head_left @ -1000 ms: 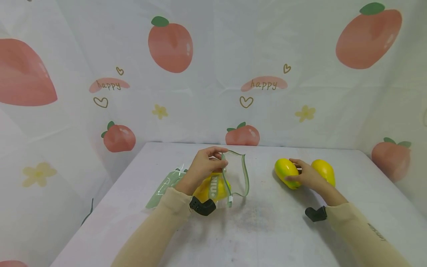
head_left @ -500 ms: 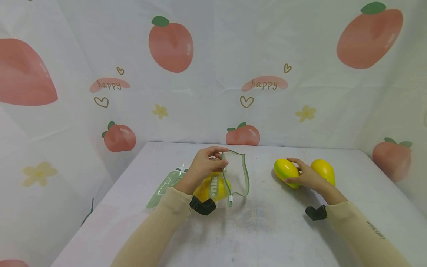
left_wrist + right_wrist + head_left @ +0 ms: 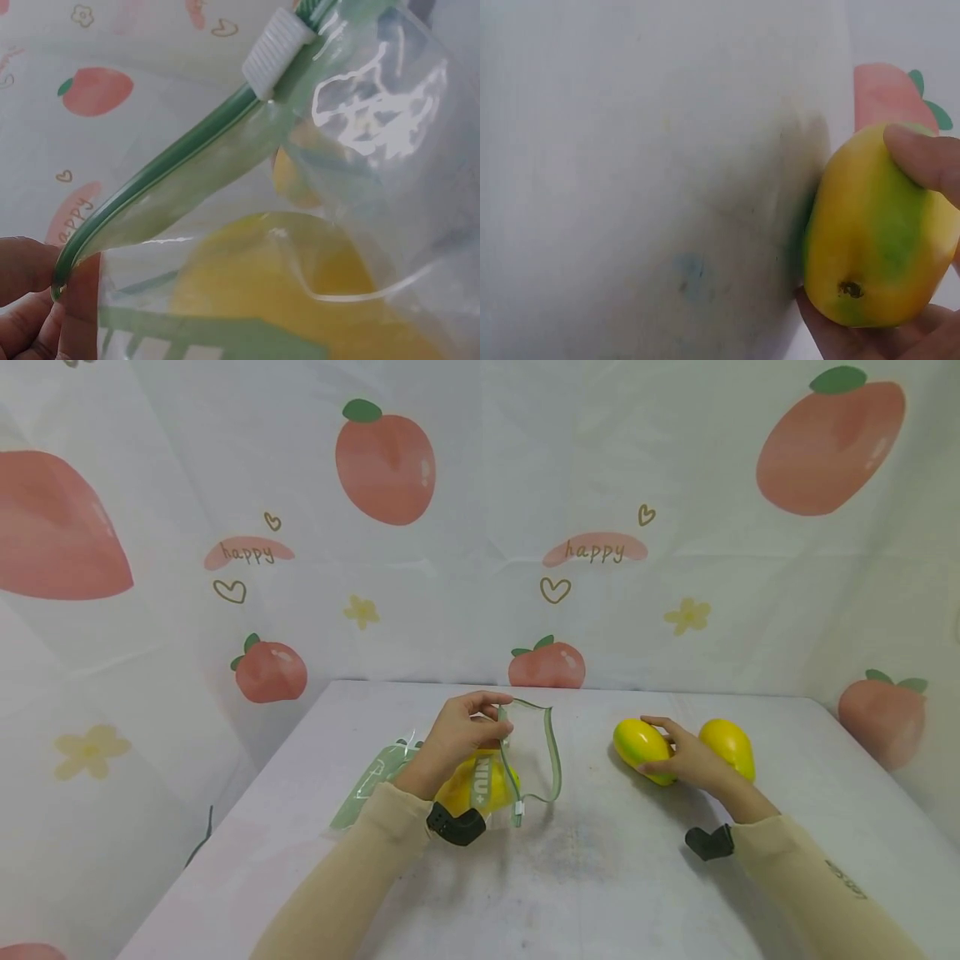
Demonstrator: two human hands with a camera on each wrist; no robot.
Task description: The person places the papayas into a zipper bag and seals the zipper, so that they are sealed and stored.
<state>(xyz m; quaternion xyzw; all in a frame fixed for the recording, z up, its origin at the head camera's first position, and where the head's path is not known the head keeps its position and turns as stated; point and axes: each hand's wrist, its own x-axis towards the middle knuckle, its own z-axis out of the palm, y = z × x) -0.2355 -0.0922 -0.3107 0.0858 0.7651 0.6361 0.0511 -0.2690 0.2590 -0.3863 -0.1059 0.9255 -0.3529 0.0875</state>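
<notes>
At lower centre, your left hand (image 3: 461, 733) pinches the rim of the clear bag (image 3: 554, 758), apparently keeping its mouth spread around the bagged fruit (image 3: 453, 793). Right of centre, your right hand (image 3: 693, 762) grasps a yellow-green fruit (image 3: 636, 742) from opposing sides, presumably for security. Just beside it sits a second loose fruit (image 3: 726, 747); a printed backdrop (image 3: 465, 593) stands behind.

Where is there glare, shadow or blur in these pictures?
In the left wrist view, white glare patches streak the clear zip bag, and the yellow fruit inside looks hazy through it; in the right wrist view, a soft shadow darkens the tabletop beside the mango; in the head view, the right sleeve's lettering is too blurred to read.
</notes>
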